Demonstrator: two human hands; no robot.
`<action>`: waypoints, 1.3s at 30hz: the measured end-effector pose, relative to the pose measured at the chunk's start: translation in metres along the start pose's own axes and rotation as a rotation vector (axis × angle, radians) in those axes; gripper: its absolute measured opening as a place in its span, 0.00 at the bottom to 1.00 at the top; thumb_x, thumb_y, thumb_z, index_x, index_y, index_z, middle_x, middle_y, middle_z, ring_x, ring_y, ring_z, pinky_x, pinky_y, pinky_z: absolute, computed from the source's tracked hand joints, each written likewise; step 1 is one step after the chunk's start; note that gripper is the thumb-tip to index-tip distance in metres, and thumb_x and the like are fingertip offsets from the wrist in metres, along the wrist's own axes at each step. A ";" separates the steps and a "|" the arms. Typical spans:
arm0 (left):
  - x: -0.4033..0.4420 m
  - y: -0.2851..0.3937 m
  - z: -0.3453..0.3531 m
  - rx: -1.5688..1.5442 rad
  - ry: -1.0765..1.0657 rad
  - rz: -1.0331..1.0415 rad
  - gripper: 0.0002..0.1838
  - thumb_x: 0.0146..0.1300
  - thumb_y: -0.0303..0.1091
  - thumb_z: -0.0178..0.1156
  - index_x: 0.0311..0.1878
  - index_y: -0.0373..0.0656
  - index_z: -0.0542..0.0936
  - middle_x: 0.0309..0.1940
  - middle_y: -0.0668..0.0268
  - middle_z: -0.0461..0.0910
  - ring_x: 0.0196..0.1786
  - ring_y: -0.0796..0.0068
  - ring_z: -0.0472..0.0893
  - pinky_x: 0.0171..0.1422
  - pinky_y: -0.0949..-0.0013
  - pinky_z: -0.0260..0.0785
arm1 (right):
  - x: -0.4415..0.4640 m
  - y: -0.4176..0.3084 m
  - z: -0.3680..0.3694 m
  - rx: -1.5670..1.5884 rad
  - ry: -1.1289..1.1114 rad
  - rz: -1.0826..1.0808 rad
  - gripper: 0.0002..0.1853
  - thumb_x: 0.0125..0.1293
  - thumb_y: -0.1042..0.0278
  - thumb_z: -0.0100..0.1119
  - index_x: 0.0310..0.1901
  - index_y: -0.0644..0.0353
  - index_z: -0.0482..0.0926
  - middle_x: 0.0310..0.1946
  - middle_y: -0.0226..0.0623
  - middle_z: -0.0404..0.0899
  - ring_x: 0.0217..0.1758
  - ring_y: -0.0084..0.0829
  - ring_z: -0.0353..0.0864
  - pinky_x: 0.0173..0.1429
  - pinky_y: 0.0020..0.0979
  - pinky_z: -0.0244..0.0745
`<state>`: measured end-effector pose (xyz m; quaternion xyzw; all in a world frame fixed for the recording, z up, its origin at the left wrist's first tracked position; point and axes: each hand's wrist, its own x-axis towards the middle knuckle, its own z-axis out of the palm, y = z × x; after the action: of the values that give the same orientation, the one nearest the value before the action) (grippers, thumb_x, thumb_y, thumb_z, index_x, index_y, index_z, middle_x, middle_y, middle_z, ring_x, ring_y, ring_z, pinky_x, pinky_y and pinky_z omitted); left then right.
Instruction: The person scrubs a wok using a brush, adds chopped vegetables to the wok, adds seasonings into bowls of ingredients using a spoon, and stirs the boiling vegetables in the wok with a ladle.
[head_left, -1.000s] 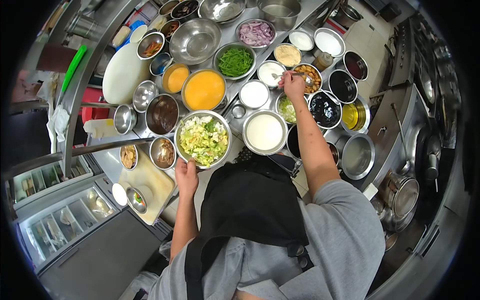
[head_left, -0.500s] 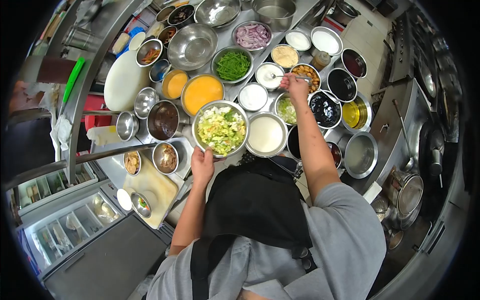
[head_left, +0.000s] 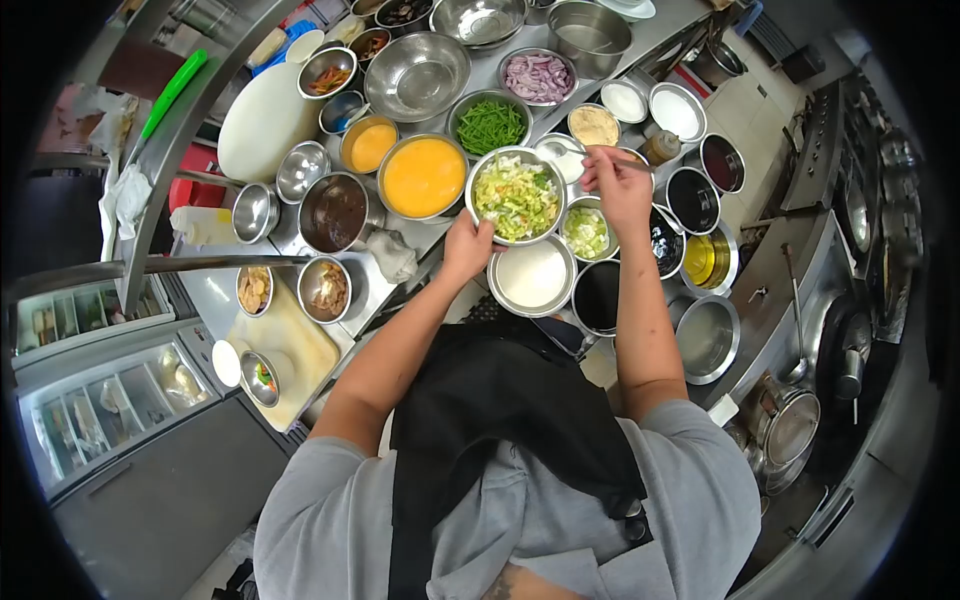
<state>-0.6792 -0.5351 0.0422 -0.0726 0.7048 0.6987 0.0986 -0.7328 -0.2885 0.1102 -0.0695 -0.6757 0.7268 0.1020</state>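
Observation:
My left hand (head_left: pixel 468 246) grips the rim of a steel bowl (head_left: pixel 477 222) of chopped yellow-green vegetables (head_left: pixel 512 198) with white pieces. That bowl is raised over the containers, partly covering a tub of white powder. My right hand (head_left: pixel 618 188) pinches a spoon (head_left: pixel 632 162) by its handle. The spoon's head is near a bowl of white powder (head_left: pixel 560 157), though I cannot tell whether it touches the powder. Below my right hand stands a container of chopped pale-green vegetables (head_left: pixel 587 232). A large bowl of creamy white liquid (head_left: pixel 533 277) is under the raised bowl.
Around my hands are a bowl of orange-yellow liquid (head_left: pixel 424 178), cut green vegetables (head_left: pixel 491 126), sliced purple onions (head_left: pixel 538 78), a tan powder (head_left: pixel 594 125) and yellow oil (head_left: pixel 706 258). A cutting board (head_left: pixel 290 345) lies at left; the stove (head_left: pixel 850 290) is at right.
My left hand has carried the vegetable bowl up and to the right, closer to the white powder. My right hand still has the spoon. The whole view has shifted slightly.

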 end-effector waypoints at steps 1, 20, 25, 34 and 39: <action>0.008 -0.006 0.003 -0.006 0.000 0.000 0.14 0.68 0.28 0.49 0.50 0.25 0.70 0.41 0.49 0.82 0.32 0.64 0.87 0.30 0.66 0.84 | -0.002 -0.003 0.000 -0.142 -0.094 -0.161 0.09 0.71 0.73 0.56 0.44 0.71 0.82 0.34 0.38 0.83 0.28 0.23 0.82 0.33 0.22 0.78; -0.091 -0.003 -0.071 0.073 -0.040 -0.150 0.14 0.74 0.27 0.44 0.58 0.29 0.67 0.47 0.53 0.81 0.40 0.65 0.86 0.40 0.64 0.84 | 0.091 0.131 -0.051 -0.698 0.235 -0.304 0.11 0.69 0.66 0.55 0.40 0.64 0.84 0.32 0.48 0.86 0.34 0.43 0.86 0.44 0.38 0.80; -0.105 0.003 -0.071 0.132 0.029 -0.093 0.14 0.72 0.27 0.49 0.55 0.28 0.71 0.42 0.57 0.82 0.36 0.74 0.83 0.39 0.70 0.79 | 0.096 0.142 -0.041 -0.621 0.243 -0.065 0.16 0.71 0.63 0.54 0.40 0.71 0.83 0.27 0.41 0.86 0.24 0.28 0.85 0.33 0.30 0.80; -0.082 -0.007 -0.063 0.162 0.007 -0.078 0.13 0.72 0.27 0.49 0.55 0.29 0.72 0.41 0.58 0.83 0.41 0.77 0.82 0.44 0.70 0.78 | 0.102 0.136 -0.040 -0.003 0.397 0.144 0.12 0.72 0.73 0.53 0.38 0.77 0.78 0.27 0.44 0.83 0.23 0.30 0.82 0.28 0.29 0.81; -0.055 -0.008 -0.038 0.082 -0.007 -0.082 0.14 0.71 0.28 0.49 0.54 0.28 0.72 0.42 0.54 0.83 0.37 0.71 0.85 0.38 0.68 0.80 | 0.101 0.131 -0.048 0.264 0.427 0.176 0.09 0.73 0.75 0.51 0.41 0.75 0.76 0.30 0.44 0.81 0.24 0.29 0.79 0.28 0.30 0.80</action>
<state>-0.6259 -0.5754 0.0480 -0.0949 0.7291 0.6647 0.1326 -0.8268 -0.2264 -0.0206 -0.2658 -0.5295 0.7836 0.1871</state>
